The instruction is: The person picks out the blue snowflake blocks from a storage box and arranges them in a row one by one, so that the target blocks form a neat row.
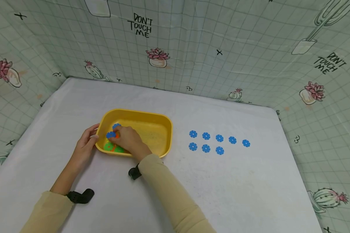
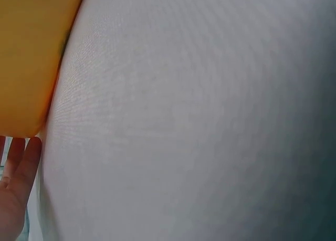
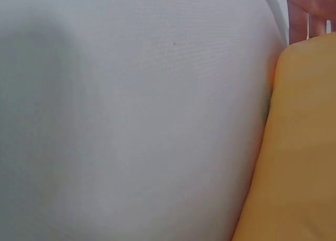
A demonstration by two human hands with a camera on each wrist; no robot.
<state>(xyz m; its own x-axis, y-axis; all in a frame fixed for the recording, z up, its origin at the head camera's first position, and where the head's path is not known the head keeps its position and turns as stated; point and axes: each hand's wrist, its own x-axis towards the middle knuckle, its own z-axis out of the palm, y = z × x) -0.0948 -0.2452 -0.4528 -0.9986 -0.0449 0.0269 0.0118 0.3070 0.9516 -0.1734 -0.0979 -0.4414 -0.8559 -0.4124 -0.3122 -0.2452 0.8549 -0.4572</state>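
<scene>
A yellow tray (image 1: 143, 127) sits on the table, left of centre. My left hand (image 1: 86, 142) is at its left end, with fairly straight fingers (image 2: 31, 159) touching the outer wall. Inside the tray, my right hand (image 1: 129, 139) pinches a blue snowflake disc (image 1: 110, 135) between thumb and forefinger. Another blue disc (image 1: 116, 126) lies just behind it. Green discs (image 1: 108, 146) and some orange pieces are gathered in the tray's near left corner, partly hidden by the right hand. In the right wrist view, the tray's outer wall (image 3: 299, 136) fills the right side.
To the right of the tray, several blue snowflake discs lie flat in two rows, a back row (image 1: 219, 138) and a shorter front row (image 1: 205, 148). A white cloth (image 1: 236, 187) covers the table. Patterned fabric (image 1: 186, 38) hangs behind and on both sides.
</scene>
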